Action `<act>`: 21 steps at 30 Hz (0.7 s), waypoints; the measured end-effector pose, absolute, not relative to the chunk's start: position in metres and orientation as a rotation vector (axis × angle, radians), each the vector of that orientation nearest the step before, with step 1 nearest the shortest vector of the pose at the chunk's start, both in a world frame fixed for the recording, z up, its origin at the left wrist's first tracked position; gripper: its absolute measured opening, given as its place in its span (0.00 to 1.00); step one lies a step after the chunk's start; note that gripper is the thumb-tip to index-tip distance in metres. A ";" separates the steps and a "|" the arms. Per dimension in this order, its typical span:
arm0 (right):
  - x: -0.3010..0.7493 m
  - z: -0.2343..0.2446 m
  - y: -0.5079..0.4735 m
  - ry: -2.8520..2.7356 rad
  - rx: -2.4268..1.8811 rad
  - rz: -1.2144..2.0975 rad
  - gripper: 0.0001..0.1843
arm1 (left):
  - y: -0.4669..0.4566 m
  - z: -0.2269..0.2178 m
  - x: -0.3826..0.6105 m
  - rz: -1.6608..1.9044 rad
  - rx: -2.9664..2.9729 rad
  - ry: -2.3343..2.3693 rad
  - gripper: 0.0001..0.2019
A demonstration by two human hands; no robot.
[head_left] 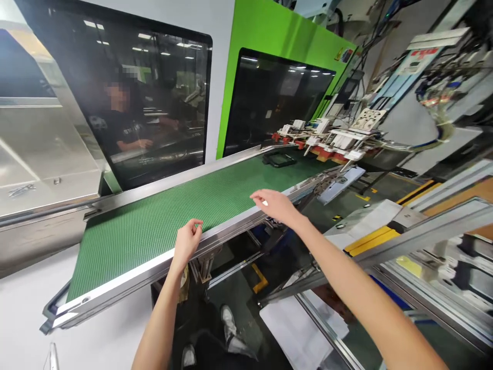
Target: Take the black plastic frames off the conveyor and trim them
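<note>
My left hand [188,240] hovers by the near metal rail of the green conveyor belt [154,221], its fingers curled in and nothing visible in them. Farther along the same rail is my right hand [278,206], fingers bent and pressed together. A tiny white spot shows at its fingertips; what it is I cannot make out. Toward the belt's far end lies a black rectangular frame-shaped part [279,159], out of reach of both hands.
A robot-arm tool with red and white grips [331,141] hangs over the belt's far end. Behind the belt stands a green and white machine [227,103] with dark windows. A white table [115,329] is at lower left, an aluminium-framed rack [423,231] at right.
</note>
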State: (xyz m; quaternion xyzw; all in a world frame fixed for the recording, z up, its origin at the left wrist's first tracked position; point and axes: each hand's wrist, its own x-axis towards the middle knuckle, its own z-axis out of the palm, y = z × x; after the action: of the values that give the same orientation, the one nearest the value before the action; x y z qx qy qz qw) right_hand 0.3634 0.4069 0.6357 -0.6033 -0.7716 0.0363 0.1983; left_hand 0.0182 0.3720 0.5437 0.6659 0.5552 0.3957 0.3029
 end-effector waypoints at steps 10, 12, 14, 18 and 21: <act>0.451 0.646 0.562 -2.086 -2.144 -0.273 0.25 | 0.364 0.552 0.015 1.122 1.637 1.620 0.22; 0.473 0.644 0.582 -2.058 -2.197 -0.290 0.26 | 0.365 0.550 0.017 1.135 1.634 1.662 0.24; 0.495 0.641 0.600 -2.038 -2.240 -0.291 0.27 | 0.366 0.549 0.018 1.133 1.615 1.711 0.25; 0.535 0.632 0.629 -2.020 -2.304 -0.256 0.26 | 0.366 0.549 0.021 1.099 1.589 1.788 0.29; 0.559 0.630 0.650 -2.074 -2.295 -0.208 0.26 | 0.365 0.548 0.023 1.104 1.558 1.821 0.32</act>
State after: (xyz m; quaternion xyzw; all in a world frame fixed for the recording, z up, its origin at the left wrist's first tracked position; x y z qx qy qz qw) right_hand 0.5585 0.6499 0.6300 -0.7401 -0.6688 -0.0672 0.0206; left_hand 0.0225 0.3653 0.5481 0.5719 0.6685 0.4052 0.2488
